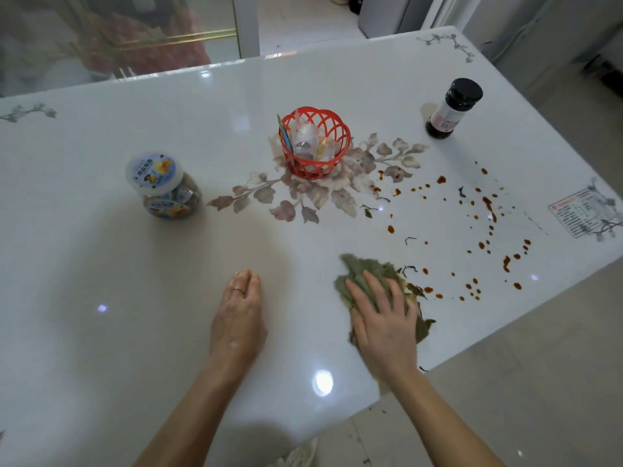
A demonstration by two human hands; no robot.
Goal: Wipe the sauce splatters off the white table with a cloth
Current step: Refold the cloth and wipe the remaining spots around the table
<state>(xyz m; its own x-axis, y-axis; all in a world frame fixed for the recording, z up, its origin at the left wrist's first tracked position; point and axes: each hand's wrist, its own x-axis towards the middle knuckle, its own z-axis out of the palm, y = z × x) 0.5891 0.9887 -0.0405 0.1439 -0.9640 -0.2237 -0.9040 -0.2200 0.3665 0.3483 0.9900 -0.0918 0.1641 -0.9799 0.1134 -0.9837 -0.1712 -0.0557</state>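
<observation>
A crumpled green cloth (360,271) lies on the glossy white table (141,298) near its right front edge. My right hand (382,318) presses flat on the cloth with straight, spread fingers. Reddish-brown sauce splatters (488,203) dot the table to the right of and beyond the cloth, mixed with a few dark leaf bits. The nearest drops (429,289) sit just right of the cloth. My left hand (239,315) rests flat on the bare table to the left, fingers together, a ring on one finger.
A red plastic basket (313,143) stands at the table's middle on a printed flower pattern. A lidded snack jar (165,187) is at the left, a dark sauce bottle (451,109) at the far right. A sticker (580,210) lies by the right edge.
</observation>
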